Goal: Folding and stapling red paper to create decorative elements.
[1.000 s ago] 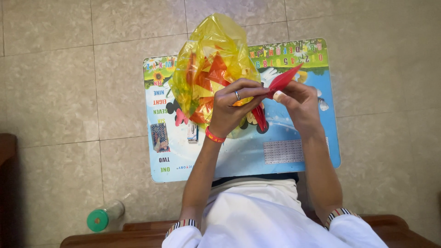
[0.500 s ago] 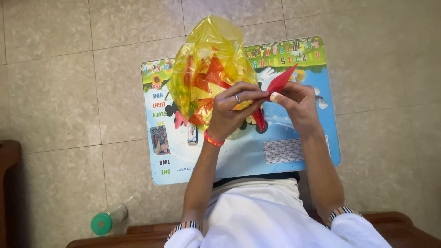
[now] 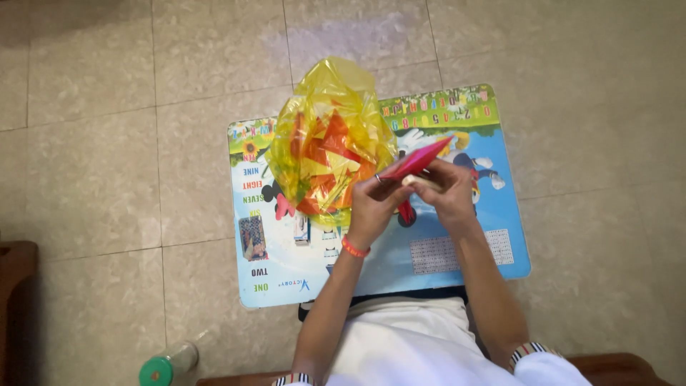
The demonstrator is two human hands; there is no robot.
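Both my hands hold a folded piece of red paper [image 3: 420, 159] above a small blue picture-printed table [image 3: 486, 236]. My left hand [image 3: 371, 204], with a ring and an orange wristband, pinches the paper's lower left end. My right hand [image 3: 449, 194] grips it from the right, fingers curled under the fold. Just left of my hands stands a yellow see-through plastic bag [image 3: 321, 121] filled with several red, orange and yellow folded paper pieces.
The blue table stands on a beige tiled floor [image 3: 107, 164]. A clear bottle with a green cap [image 3: 166, 363] lies on the floor at the lower left. Dark wooden furniture [image 3: 14, 286] shows at the left edge. My white clothing fills the bottom middle.
The hands and red paper stay together over the table with only slight finger shifts. The camera view has drifted a little.
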